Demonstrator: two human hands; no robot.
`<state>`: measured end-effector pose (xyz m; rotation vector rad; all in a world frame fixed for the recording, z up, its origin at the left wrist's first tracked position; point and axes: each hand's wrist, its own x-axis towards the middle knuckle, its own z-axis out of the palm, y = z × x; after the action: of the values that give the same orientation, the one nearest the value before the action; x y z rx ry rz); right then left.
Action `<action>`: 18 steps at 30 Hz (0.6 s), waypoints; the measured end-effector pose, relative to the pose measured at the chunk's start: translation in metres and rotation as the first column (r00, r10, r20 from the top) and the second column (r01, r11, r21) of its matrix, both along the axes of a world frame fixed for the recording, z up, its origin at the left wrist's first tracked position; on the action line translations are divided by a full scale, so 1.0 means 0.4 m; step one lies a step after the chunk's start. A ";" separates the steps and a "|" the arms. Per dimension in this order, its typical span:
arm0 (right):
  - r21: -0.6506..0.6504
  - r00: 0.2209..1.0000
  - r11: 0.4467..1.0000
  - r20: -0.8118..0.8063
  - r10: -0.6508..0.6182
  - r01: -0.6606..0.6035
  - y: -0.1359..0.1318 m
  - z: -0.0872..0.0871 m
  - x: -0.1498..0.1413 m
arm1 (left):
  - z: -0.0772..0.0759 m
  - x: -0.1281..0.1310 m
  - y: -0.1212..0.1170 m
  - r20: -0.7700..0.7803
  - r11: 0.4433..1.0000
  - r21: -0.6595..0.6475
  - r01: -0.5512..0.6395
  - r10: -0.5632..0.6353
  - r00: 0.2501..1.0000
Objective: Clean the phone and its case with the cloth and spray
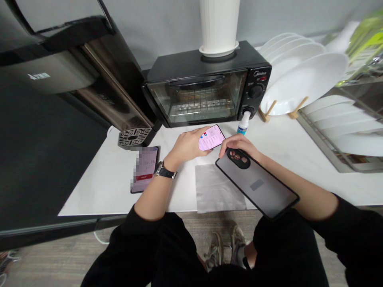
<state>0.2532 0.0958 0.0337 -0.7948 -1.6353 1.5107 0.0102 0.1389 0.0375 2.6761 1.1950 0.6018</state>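
My left hand (187,146) holds a smartphone (212,137) with its lit pink screen facing up, and the fingers cover one end of it. My right hand (239,145) grips the camera-cutout end of a black-rimmed translucent grey phone case (257,185), which rests across my right forearm. A second smartphone (144,169) lies face up on the white counter (98,195) to the left of my left wrist, with part of its screen blurred out. A grey cloth (218,189) lies flat under the case's near side.
A black Midea toaster oven (206,95) stands behind my hands, with a white pot (219,24) on top. A small spray bottle (243,124) stands by its right corner. White plates (302,79) lean in a stand, beside a dish rack (338,135). A dark appliance (98,91) looms at left.
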 end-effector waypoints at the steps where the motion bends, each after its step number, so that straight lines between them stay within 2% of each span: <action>1: -0.007 0.999 0.999 0.013 0.038 -0.038 0.001 -0.004 0.000 | -0.001 0.002 -0.001 -0.010 1.000 -0.006 0.005 -0.005 1.000; 4: -0.005 0.997 0.998 0.045 0.066 -0.066 0.002 -0.007 0.004 | -0.002 0.007 -0.004 -0.032 1.000 -0.014 0.006 -0.006 0.999; 8: -0.045 0.997 0.999 0.071 0.017 -0.014 0.002 0.004 0.014 | -0.008 0.002 0.004 -0.042 0.997 -0.072 0.026 -0.029 0.999; 14: -0.063 0.998 0.996 0.036 -0.059 0.061 -0.002 0.017 0.012 | -0.027 -0.018 0.020 0.056 0.968 -0.200 0.152 -0.144 0.988; 18: -0.051 0.995 0.994 0.029 -0.095 0.096 -0.005 0.019 0.010 | -0.043 -0.029 0.029 0.102 0.948 -0.268 0.171 -0.148 0.984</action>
<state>0.2571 0.0939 0.0414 -0.9128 -1.5601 1.4861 -0.0013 0.1505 0.0203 2.4573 0.9509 0.4739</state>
